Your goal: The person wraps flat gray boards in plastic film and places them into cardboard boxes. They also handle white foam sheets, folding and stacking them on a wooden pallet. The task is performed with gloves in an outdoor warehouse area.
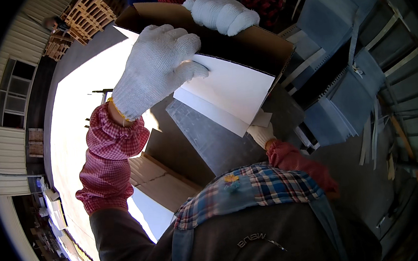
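Observation:
An open cardboard box, white outside and brown inside, is held up tilted in front of me. My left hand, in a white knit glove, is closed over its near upper edge, thumb against the white side. My right hand, also gloved, is at the box's lower right corner by a small flap; its fingers are hidden behind the cardboard. Across from me, a co-worker's gloved hand rests on the box's far edge. The bottom of the box is out of sight.
Bundles of grey-blue folded sheets with straps lie to the right. Below the box is a grey flat surface, with brown cardboard at its left. Wooden pallets are stacked far left, near a person and a windowed wall.

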Demonstrator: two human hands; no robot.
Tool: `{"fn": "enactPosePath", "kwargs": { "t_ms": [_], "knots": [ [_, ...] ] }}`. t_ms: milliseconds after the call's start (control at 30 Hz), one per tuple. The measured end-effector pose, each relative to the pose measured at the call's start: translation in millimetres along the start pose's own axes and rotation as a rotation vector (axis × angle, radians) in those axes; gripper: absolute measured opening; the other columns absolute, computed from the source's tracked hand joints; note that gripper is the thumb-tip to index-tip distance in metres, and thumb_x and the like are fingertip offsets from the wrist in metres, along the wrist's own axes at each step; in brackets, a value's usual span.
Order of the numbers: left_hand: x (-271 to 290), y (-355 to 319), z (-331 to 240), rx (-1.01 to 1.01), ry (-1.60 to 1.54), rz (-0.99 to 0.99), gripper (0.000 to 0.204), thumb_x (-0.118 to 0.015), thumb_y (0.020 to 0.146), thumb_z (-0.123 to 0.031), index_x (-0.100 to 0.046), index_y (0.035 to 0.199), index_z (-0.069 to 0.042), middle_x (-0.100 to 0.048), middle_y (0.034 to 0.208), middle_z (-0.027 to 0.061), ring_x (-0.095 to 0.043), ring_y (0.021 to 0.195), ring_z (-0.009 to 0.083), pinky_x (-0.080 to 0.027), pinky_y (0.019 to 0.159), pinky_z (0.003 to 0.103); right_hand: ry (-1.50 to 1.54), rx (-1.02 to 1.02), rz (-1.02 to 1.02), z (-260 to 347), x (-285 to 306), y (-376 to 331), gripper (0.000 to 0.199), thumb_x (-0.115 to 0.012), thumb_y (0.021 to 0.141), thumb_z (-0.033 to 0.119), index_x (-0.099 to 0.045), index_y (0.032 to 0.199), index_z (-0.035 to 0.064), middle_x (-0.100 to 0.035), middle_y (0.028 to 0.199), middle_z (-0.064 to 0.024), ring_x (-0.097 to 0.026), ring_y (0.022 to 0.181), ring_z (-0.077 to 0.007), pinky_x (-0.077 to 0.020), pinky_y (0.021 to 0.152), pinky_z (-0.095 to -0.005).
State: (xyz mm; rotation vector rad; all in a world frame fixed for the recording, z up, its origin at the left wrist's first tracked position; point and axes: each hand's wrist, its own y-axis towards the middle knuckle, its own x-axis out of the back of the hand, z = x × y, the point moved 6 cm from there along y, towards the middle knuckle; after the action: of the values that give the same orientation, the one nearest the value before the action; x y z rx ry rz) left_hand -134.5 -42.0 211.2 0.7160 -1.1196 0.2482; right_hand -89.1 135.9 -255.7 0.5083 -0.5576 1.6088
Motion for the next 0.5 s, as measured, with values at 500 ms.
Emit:
{"fn": "enactPosePath", "kwargs": {
  "t_ms": [500],
  "knots": [
    [6,-25,4,0.046,0.005,0.050,0.040,-0.076,0.082,-0.043,-0.069,0.094,-0.005,-0.067,0.085,0.0097,-0.063,0.082,0.0279,-0.050,0.079,0.040,0.278,-0.125,0.000,10,13,-7,0.049,-0.077,0.085,0.029,-0.060,0.124,0.0041,-0.070,0.119,-0.0168,-0.067,0.109,-0.0366,-0.0562,0.091,-0.0387]
  ]
}}
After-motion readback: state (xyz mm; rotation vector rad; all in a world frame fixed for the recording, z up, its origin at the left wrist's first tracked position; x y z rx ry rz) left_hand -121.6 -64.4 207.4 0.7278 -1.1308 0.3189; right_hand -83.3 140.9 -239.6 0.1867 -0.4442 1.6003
